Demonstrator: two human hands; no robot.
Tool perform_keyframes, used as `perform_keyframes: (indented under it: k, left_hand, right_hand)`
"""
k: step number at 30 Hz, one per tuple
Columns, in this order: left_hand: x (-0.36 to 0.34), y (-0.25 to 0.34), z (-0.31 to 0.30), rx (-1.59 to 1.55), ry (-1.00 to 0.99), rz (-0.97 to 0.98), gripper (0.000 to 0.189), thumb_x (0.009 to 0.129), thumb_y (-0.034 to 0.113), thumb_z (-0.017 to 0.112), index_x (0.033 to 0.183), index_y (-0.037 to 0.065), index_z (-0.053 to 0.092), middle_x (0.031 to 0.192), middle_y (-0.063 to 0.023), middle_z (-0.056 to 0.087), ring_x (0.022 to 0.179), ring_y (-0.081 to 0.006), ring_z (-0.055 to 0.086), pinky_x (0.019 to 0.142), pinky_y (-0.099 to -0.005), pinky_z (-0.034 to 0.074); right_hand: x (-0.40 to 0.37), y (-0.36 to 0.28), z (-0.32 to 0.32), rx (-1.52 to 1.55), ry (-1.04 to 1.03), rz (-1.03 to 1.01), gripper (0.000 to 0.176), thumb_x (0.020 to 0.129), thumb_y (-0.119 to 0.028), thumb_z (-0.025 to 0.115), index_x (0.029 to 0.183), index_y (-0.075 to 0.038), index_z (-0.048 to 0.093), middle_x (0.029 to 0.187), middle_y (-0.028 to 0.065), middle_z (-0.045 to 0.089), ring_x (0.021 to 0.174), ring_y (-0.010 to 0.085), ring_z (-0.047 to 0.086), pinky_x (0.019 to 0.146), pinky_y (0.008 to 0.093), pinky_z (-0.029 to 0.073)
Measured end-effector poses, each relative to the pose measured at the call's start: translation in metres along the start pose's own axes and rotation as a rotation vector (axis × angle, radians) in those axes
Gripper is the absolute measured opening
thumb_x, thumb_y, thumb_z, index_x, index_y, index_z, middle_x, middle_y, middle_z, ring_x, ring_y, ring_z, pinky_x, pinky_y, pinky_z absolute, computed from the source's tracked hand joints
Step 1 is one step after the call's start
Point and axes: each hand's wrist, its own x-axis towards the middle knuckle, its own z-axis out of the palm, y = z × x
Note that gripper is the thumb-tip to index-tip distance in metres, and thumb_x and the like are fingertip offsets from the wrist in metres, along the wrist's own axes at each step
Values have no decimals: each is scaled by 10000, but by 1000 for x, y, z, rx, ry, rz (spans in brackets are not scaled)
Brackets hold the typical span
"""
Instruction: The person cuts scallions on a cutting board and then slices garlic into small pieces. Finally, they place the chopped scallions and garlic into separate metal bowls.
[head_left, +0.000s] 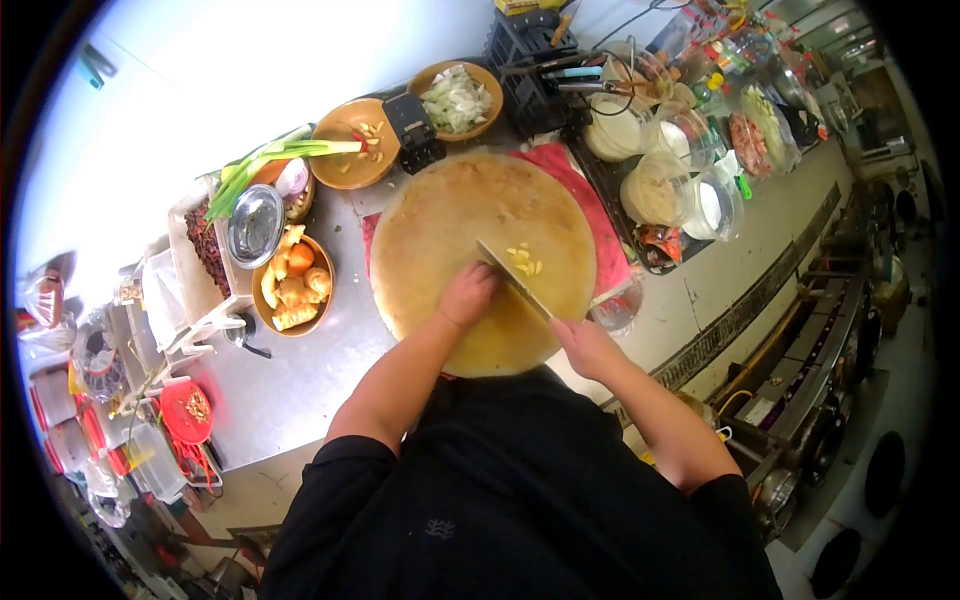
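A large round chopping board (440, 215) lies in front of me on a red cloth (570, 175). My right hand (585, 347) is closed round the handle of a kitchen knife (515, 283), whose blade slants up and left over the board. Close to the left side of the blade, my left hand (472, 293) rests on the board with its fingers curled. Whatever lies under those fingers is hidden. Several small pale yellow pieces (522, 260), perhaps garlic or ginger, lie on the board just right of the blade.
Behind the board stand a bowl of chopped greens (458, 98) and a bowl (345, 178) with pale cloves. To the left are scallions (260, 165), a metal bowl (256, 226) and a bowl of ginger (298, 290). Seasoning tubs (655, 190) fill a tray at the right.
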Motion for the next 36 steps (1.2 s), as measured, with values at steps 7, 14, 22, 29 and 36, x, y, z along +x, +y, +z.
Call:
perform_keyframes:
  k: [7, 14, 22, 29, 36]
  left_hand:
    - [1, -2, 1, 8, 27, 15, 214, 719, 74, 602, 921, 46, 669, 1032, -99, 647, 1014, -270, 597, 881, -351, 512]
    - [34, 16, 8, -30, -195, -178, 233, 787, 88, 602, 1007, 61, 674, 1061, -127, 660, 1001, -304, 614, 856, -389, 518]
    - [51, -18, -43, -350, 173, -873, 222, 861, 219, 667, 1037, 90, 709, 963, -148, 692, 948, -321, 652, 857, -427, 509]
    - [88, 34, -46, -111, -525, -331, 246, 834, 270, 689, 965, 62, 702, 944, -149, 687, 917, -332, 648, 835, -440, 505]
    - [93, 36, -24, -260, -398, -432, 284, 830, 289, 697, 1020, 78, 691, 1158, -156, 630, 1098, -341, 574, 941, -448, 458]
  right_hand:
    - [16, -5, 6, 99, 35, -7, 509, 1009, -441, 399, 1112, -4, 640, 1023, 255, 664, 994, 414, 630, 858, 431, 482]
    - [-4, 23, 2, 210, 172, 63, 501, 985, -444, 479, 1204, -26, 648, 1021, 231, 687, 966, 394, 660, 863, 395, 503]
    - [-28, 38, -2, -193, 336, -76, 525, 902, -505, 601, 1258, -119, 584, 908, 160, 700, 825, 369, 674, 725, 450, 525]
    - [-22, 27, -8, -438, 240, -119, 525, 851, -578, 628, 1174, -168, 569, 795, 147, 670, 736, 368, 667, 645, 481, 525]
    - [-24, 37, -12, -474, 287, -188, 495, 850, -562, 634, 1138, -163, 575, 759, 128, 661, 708, 347, 668, 615, 469, 525]
